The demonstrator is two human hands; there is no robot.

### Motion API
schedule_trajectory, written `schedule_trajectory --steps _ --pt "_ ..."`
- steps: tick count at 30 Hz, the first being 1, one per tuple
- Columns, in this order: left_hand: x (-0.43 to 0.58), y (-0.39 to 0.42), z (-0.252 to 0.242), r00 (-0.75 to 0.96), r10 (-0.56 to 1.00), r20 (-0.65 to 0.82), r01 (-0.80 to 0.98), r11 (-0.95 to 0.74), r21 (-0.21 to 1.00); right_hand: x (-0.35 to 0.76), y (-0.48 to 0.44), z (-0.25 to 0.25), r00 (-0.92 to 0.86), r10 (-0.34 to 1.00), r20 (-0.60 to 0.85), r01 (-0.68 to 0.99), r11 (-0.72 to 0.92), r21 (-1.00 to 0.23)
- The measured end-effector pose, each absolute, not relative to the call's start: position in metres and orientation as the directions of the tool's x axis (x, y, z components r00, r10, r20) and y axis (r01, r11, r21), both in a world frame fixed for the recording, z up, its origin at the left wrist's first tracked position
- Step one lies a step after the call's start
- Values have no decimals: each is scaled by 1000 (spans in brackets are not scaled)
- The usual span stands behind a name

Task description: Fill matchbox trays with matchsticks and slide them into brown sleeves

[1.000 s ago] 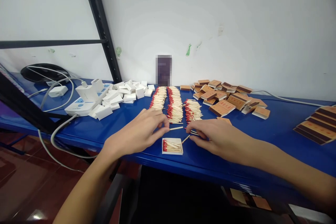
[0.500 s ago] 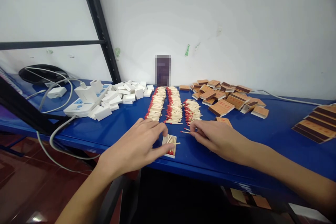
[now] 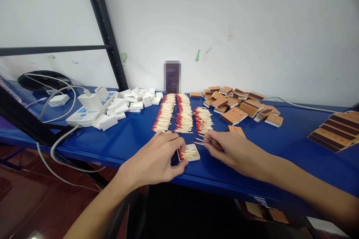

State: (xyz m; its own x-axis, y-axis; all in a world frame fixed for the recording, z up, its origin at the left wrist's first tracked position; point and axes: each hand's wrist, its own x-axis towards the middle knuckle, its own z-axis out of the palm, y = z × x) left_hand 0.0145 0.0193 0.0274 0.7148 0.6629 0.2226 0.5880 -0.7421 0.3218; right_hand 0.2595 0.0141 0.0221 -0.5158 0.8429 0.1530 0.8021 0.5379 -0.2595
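Note:
My left hand [image 3: 157, 158] grips a small white matchbox tray [image 3: 198, 152] near the table's front edge, thumb on the near side and fingers on the far side. Red-headed matches [image 3: 188, 153] lie inside the tray, heads toward my left hand. My right hand [image 3: 234, 153] is closed in a pinch on a couple of matches [image 3: 199, 142], whose red heads point left, just beyond the tray. Past the hands, loose matches lie in a left row [image 3: 165, 114], a middle row [image 3: 184, 114] and a shorter right-hand pile [image 3: 204, 119].
White empty-looking trays [image 3: 123, 104] are heaped at the left beside a power strip [image 3: 84, 115] with chargers and cables. Brown matchbox sleeves [image 3: 237, 115] are piled at the right, with a stack of flat sleeves [image 3: 336, 132] farther right. A black shelf post [image 3: 105, 26] rises at the left.
The tray in my left hand has turned from nearly lengthwise to crosswise, and its matches lie more level. My right hand keeps its pinch in about the same place.

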Motion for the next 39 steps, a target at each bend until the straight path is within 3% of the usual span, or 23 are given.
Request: schedule_trajectory --steps 11,24,32,39 --pt "25 24 21 679 692 247 564 -706 427 254 8 26 -577 794 190 735 606 -303" --pt "31 35 24 720 657 225 525 -727 443 266 9 25 -540 832 128 770 549 -325" --pt "-2 34 26 658 707 260 577 -695 429 246 10 31 -553 826 110 771 557 -307" --pt "9 29 23 688 684 242 582 -720 379 251 4 31 -588 767 258 691 642 -334"
